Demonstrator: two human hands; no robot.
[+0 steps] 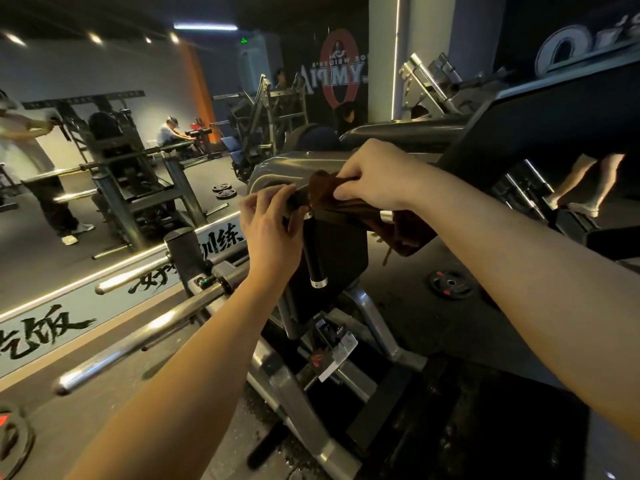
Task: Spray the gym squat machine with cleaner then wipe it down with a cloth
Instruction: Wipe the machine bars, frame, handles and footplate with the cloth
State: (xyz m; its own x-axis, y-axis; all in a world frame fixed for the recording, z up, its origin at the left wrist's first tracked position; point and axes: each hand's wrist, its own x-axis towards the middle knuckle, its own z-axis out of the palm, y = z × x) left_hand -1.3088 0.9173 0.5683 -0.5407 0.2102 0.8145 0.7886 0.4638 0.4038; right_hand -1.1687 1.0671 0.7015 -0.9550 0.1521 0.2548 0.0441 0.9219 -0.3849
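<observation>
2 hands at a gym squat machine (287, 164), brown cloth (323, 187) on its steel arm.
The right hand (374, 174) pinches the bunched cloth against the arm, its tail hanging below the wrist; the left hand (270, 226) curls fingers and thumb round the top of the black handle (313, 258) beside it.

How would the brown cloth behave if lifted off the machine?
Probably floppy: the cloth sags over the machine arm below the right hand, its end dangling. Likely light, since a finger pinch holds it.
</observation>
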